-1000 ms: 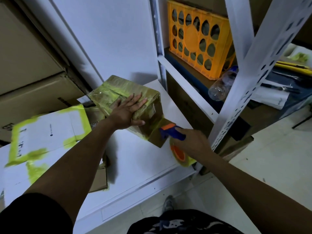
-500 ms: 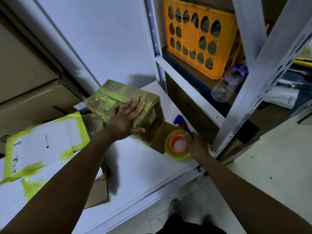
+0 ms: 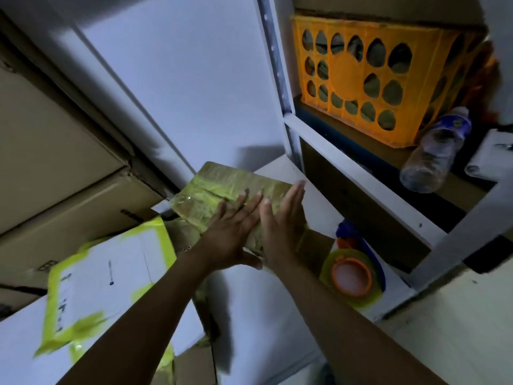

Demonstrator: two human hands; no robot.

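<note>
Head view looks down on a small rectangular cardboard box wrapped in glossy, wrinkled yellow-green tape, which sits tilted on a smooth white desk with its far end against the pale wall. The film over the box is crinkled and shiny, and a slit shows along the top seam. The left arm comes in from the lower left, nearly straight. The left hand lies flat, palm down, on the near part of the box top, its fingers straight and close together and its thumb spread out along the near edge. The right arm reaches in from the lower right. The right hand is also released and flat, with straight fingers laid against the box's right side and the fingertips reaching the far corner. Neither hand curls round anything, and the box lies between and under the two palms. Just right of the right wrist, a tape dispenser with a blue handle, an orange core and a yellow-green roll lies on its side on the desk, held by neither hand. A flat white parcel edged in yellow-green tape lies left of the left forearm, with plain brown cartons stacked behind it. On the white metal rack stand an orange perforated plastic crate and a clear plastic bottle.
</note>
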